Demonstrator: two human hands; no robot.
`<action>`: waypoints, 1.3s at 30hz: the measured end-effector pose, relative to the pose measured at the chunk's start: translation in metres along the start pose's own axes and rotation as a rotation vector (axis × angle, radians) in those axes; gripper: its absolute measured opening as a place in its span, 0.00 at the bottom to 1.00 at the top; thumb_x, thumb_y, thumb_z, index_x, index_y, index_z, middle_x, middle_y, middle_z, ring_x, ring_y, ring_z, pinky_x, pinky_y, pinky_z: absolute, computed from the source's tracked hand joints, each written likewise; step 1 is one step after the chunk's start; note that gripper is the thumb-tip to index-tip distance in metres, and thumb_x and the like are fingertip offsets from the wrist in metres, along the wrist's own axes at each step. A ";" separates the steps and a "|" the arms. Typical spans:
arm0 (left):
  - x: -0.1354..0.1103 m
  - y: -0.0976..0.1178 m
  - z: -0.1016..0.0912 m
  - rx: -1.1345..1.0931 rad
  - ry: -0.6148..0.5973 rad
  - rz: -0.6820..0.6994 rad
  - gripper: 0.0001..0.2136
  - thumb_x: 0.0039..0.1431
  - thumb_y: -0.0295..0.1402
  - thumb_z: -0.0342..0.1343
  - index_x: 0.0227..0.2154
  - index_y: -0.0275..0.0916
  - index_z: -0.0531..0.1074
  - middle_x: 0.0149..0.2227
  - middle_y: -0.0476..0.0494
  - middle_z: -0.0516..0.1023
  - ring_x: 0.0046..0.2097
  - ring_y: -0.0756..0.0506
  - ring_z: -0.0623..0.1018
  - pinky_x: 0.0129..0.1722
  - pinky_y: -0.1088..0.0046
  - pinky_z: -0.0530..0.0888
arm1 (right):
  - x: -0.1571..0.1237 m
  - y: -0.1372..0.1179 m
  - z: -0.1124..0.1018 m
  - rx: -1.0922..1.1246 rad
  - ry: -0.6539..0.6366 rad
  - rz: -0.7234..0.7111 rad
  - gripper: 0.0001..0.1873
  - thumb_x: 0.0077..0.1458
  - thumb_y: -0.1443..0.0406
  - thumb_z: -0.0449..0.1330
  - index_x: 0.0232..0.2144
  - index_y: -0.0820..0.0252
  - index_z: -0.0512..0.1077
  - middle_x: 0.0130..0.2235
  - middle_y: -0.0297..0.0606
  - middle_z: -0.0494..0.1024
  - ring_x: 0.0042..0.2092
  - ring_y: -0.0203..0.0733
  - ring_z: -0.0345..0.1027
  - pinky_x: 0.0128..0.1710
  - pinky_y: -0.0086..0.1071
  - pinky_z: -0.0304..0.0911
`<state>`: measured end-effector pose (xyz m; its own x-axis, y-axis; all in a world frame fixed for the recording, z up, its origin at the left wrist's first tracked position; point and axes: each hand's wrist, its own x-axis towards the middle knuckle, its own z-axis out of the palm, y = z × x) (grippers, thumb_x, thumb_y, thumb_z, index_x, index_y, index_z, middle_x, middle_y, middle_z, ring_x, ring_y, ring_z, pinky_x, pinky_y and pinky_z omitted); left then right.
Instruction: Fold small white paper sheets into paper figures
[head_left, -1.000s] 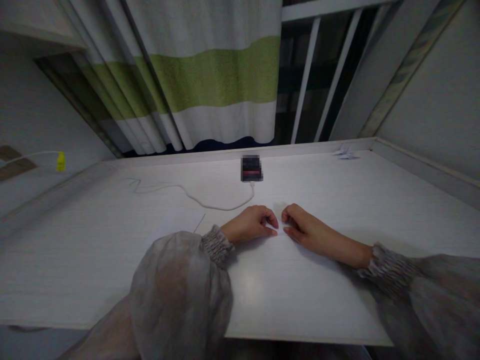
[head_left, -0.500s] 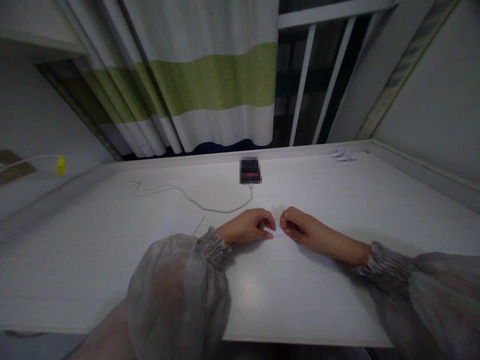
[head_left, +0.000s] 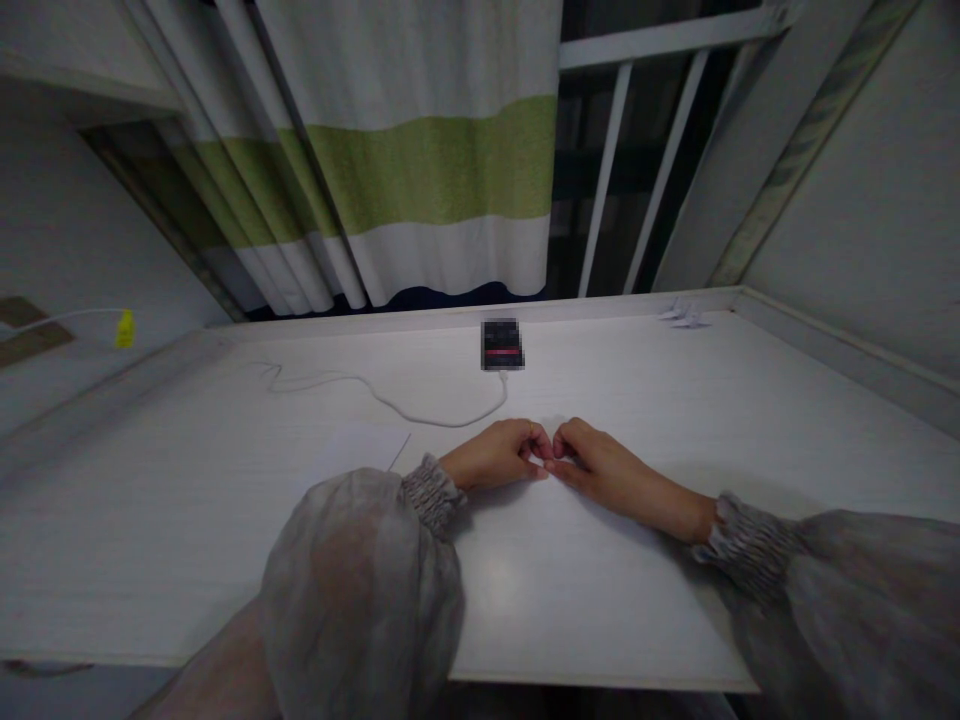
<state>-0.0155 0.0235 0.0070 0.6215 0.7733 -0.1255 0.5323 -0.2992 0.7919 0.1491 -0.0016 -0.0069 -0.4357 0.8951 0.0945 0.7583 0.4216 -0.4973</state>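
Note:
My left hand point(head_left: 499, 455) rests low over the white table with thumb and fingers pinched. Meeting it fingertip to fingertip, my right hand point(head_left: 611, 475) is also closed in a pinch. A small piece of white paper point(head_left: 535, 461) is between the fingers, mostly hidden by them and hard to tell from the white tabletop. Its folds cannot be made out. Beside my left forearm lies a flat white sheet of paper point(head_left: 364, 443), partly covered by the grey sleeve.
A dark, blurred-out device point(head_left: 502, 345) stands beyond my hands, with a white cable point(head_left: 420, 420) running left from it. Small folded paper pieces point(head_left: 684, 315) sit at the back right corner. A curtain point(head_left: 442, 170) hangs behind the table point(head_left: 600, 610).
My right hand has moved left, and its fingertips now meet those of my left hand. The paper that showed in the gap between them is largely covered.

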 end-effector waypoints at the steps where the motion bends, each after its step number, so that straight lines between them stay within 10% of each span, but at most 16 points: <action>1: 0.000 0.000 0.000 0.000 -0.004 0.003 0.06 0.43 0.25 0.57 0.28 0.35 0.69 0.20 0.56 0.60 0.24 0.55 0.60 0.24 0.79 0.57 | 0.000 0.000 -0.001 0.011 -0.006 -0.005 0.03 0.51 0.66 0.54 0.29 0.62 0.63 0.32 0.40 0.67 0.32 0.39 0.61 0.32 0.32 0.57; 39: -0.004 -0.002 -0.001 0.098 -0.005 0.031 0.09 0.44 0.24 0.57 0.32 0.35 0.69 0.23 0.55 0.59 0.25 0.55 0.61 0.26 0.79 0.59 | 0.001 0.016 -0.022 0.200 -0.187 -0.042 0.06 0.45 0.73 0.51 0.29 0.61 0.61 0.28 0.34 0.63 0.29 0.35 0.55 0.30 0.29 0.52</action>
<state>-0.0198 0.0216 0.0070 0.6412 0.7603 -0.1045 0.5662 -0.3767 0.7332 0.1718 0.0093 0.0039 -0.5606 0.8274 -0.0328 0.6348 0.4040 -0.6586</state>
